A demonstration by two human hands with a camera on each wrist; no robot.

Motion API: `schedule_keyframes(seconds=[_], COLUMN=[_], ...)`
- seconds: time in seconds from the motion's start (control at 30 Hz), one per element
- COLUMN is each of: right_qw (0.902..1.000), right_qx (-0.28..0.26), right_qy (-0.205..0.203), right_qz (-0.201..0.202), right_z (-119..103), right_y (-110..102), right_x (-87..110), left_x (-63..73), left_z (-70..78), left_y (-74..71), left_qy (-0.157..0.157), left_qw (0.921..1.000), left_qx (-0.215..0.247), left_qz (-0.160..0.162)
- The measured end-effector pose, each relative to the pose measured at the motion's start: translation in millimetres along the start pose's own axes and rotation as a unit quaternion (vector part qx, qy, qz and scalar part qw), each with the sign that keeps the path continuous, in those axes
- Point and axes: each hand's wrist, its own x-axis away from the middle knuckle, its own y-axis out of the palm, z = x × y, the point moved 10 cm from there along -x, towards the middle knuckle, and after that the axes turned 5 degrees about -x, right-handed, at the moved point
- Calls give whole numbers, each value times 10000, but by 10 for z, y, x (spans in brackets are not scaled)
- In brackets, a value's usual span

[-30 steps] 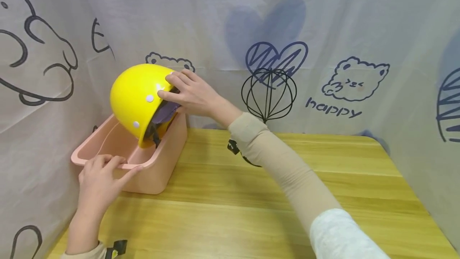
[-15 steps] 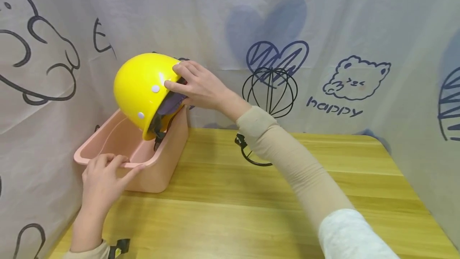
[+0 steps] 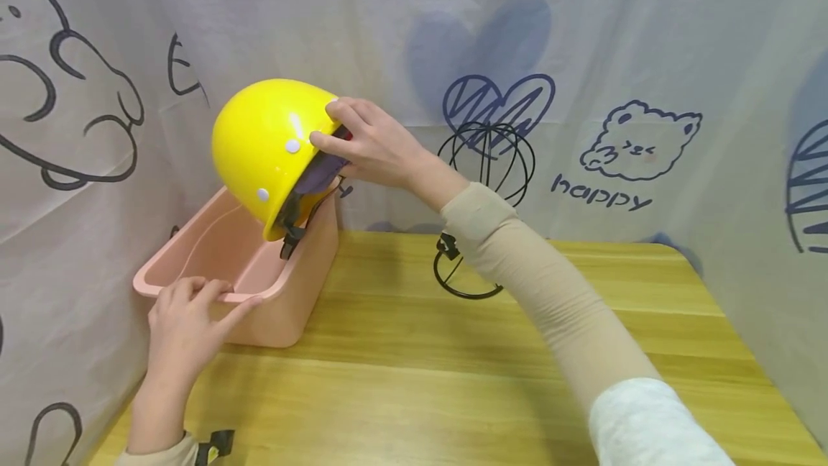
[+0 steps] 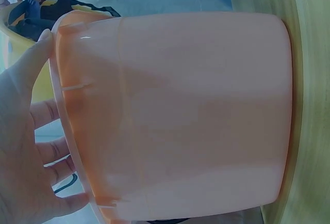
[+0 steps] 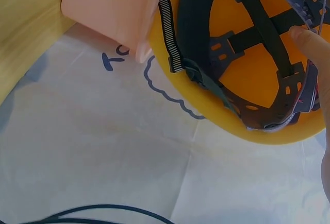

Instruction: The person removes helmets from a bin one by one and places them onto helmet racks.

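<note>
My right hand grips the rim of a yellow hard hat, which is tilted above the pink bin. In the right wrist view the hard hat's inside shows, with dark suspension straps and a thumb against the inner side. A dark chin strap dangles near the bin's right rim. My left hand holds the bin's near rim, fingers over the edge and thumb along the outside. In the left wrist view the left hand pinches the rim of the bin.
A black wire stand with a round cage top stands behind my right forearm, partly hidden. The wooden table runs to a printed cloth wall at the back and sides.
The right hand has lifted the hard hat up and slightly right, out of the bin's opening. The left hand stays on the bin's rim.
</note>
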Motion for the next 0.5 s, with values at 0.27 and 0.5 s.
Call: schedule_keyframes(seconds=[0.27, 0.5], right_qw=[9995, 9991], right_qx=[60, 84], right_qy=[-61, -58], right_qz=[308, 421], right_z=[62, 123], right_y=[-145, -255], right_x=[33, 65], left_x=[-18, -3], left_z=[-1, 10], left_y=[20, 10], left_qy=[20, 57], left_qw=[10000, 9999], left_qx=[-3, 5], left_qz=[13, 93])
